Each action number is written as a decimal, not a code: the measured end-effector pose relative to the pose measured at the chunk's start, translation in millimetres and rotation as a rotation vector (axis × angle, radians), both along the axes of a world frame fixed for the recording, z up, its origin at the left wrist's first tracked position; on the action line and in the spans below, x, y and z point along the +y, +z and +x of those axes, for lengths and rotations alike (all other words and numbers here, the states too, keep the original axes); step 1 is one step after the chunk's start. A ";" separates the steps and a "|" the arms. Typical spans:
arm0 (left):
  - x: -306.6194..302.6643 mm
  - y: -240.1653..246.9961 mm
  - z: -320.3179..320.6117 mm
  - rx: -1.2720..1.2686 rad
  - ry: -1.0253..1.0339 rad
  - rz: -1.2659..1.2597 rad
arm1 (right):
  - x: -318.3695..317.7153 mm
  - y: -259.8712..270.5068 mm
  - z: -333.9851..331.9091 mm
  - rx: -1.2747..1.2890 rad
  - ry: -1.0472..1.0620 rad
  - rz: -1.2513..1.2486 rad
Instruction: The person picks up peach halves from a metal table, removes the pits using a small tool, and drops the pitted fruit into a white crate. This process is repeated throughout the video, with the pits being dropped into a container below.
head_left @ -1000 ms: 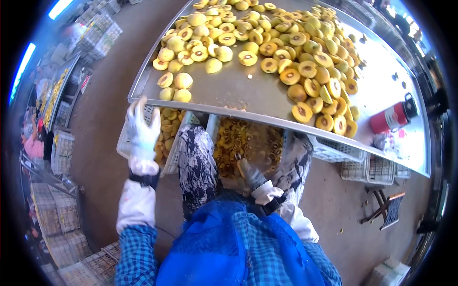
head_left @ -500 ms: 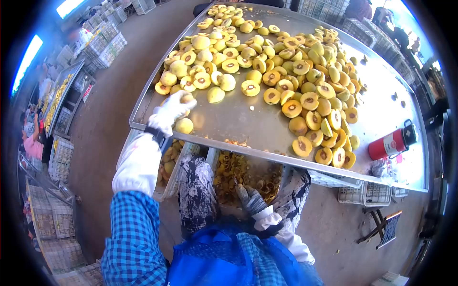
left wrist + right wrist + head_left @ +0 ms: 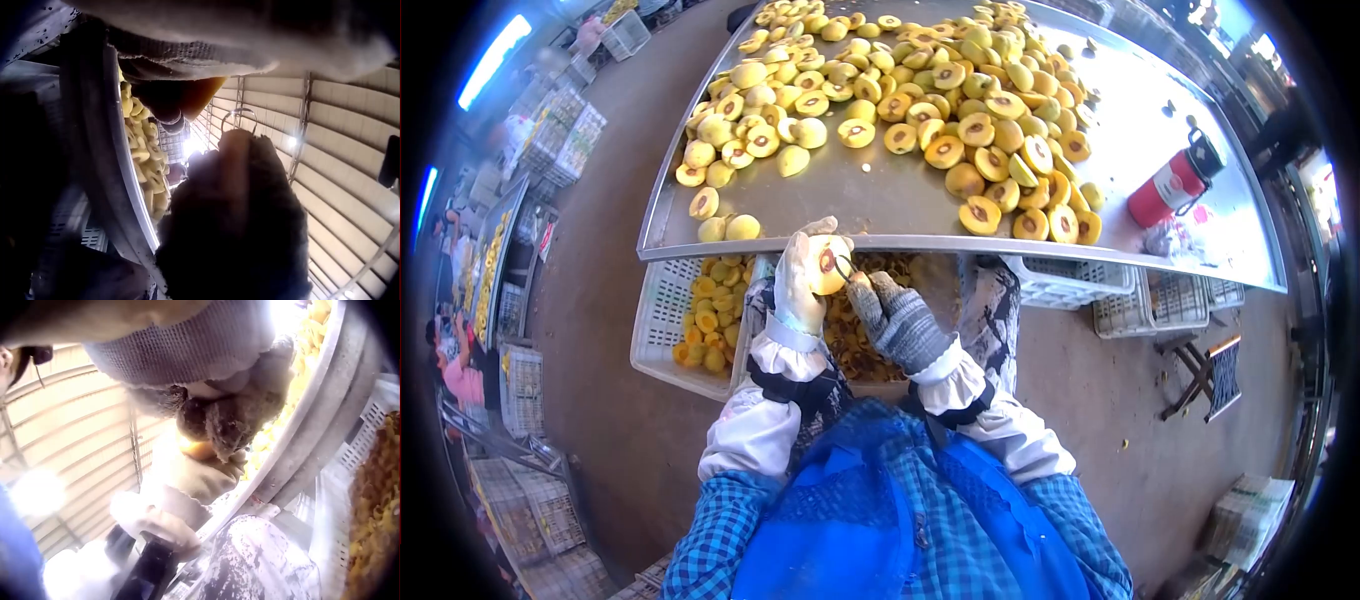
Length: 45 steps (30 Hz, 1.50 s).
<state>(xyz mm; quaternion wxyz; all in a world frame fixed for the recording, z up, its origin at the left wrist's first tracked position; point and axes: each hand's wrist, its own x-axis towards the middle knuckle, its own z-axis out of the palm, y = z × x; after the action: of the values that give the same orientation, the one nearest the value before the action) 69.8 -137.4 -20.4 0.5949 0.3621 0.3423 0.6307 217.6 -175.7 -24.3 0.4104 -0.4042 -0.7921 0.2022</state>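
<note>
Yellow halved fruit (image 3: 830,264) gripped in gloved left hand (image 3: 805,275) near the metal desk's (image 3: 800,222) edge, right hand (image 3: 903,325) in grey glove clasping a ring-ended tool (image 3: 847,268) against the cut face.

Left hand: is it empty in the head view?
No, the left hand holds a fruit half with its brown centre showing.

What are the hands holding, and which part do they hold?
The white-gloved left hand holds a yellow fruit half by its rounded outside; the grey-gloved right hand grips a metal-looped tool by its handle.
</note>
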 end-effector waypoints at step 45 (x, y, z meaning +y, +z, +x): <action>-39.3 -43.9 37.9 -0.248 0.100 -0.361 | -28.1 -77.5 12.0 0.508 0.272 -0.888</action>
<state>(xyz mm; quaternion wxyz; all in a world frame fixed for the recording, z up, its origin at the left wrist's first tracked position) 107.7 -176.7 -64.3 0.6554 0.1520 0.3916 0.6277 229.7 -203.8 -101.8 0.3489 -0.3710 -0.5509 0.6612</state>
